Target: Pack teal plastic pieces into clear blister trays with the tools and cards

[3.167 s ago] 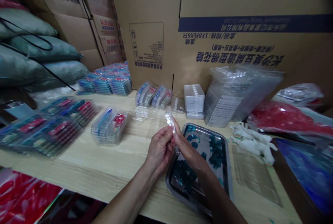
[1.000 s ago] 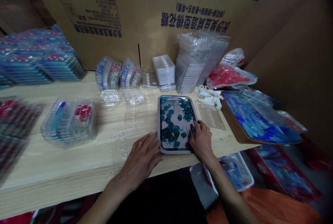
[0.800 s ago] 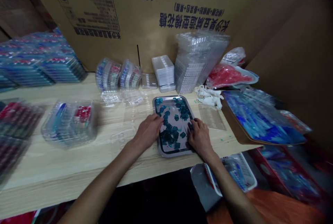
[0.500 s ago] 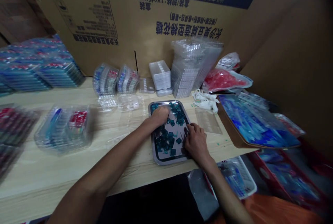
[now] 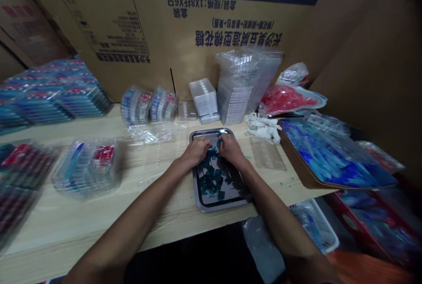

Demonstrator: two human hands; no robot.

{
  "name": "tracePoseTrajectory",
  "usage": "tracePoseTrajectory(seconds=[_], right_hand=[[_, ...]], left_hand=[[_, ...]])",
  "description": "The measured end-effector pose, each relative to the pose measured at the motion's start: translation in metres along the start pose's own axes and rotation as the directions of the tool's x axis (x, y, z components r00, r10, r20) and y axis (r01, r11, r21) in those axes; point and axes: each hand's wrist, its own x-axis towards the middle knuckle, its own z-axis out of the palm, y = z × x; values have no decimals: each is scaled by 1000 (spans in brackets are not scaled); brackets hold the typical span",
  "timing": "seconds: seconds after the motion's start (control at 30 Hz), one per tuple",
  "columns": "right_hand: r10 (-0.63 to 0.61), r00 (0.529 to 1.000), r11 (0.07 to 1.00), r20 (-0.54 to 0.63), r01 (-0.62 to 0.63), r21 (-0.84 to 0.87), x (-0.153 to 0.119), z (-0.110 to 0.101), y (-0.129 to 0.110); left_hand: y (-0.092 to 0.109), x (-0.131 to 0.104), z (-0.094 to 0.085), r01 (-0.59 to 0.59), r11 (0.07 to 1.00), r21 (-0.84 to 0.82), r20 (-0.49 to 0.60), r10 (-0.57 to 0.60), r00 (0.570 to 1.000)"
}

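Observation:
A shiny metal tray holds many small teal translucent pieces, most of them in its near left part. Over the tray's far left part, my left hand is closed, fingertips pinched together; what is between them is too small to make out. Facing it from the right, my right hand is also closed, its thumb and fingers curled at a teal piece near the tray's far side. Between the two hands more teal pieces lie on the tray. The hands are close but apart.
Stacked clear plastic trays stand behind the metal tray, beside white gloves. A cardboard box of blue packets is at the right. Filled clear packs lie at the left. A large carton closes off the back.
My right hand has gone from the tray's right edge to its far side, closer to my left hand. My left hand has shifted slightly nearer me. The view has shifted a little.

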Motion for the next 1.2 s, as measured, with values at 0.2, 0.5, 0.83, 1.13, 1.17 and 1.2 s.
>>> tracePoseTrajectory(seconds=[0.2, 0.5, 0.83, 1.13, 1.17, 1.2], right_hand=[[-161, 965, 971, 207, 118, 207, -36, -26, 11], [-5, 998, 977, 64, 18, -212, 25, -9, -11], [-121, 986, 993, -117, 118, -31, -5, -17, 1], [-264, 964, 819, 43, 200, 538, -109, 4, -73], [-293, 955, 813, 48, 222, 539, -114, 10, -84], [-316, 947, 806, 52, 239, 541, -118, 15, -93]], left_hand=[[20, -47, 5, -50, 982, -184, -159, 21, 987], [25, -26, 16, 157, 963, -219, -172, -196, 965], [-21, -123, -40, 118, 242, -963, -30, -533, 845], [-56, -225, -57, 228, 255, -940, -38, -740, 671], [-58, -226, -53, 259, 402, -878, -124, -714, 689], [-59, -226, -50, 285, 542, -791, -206, -673, 710]])
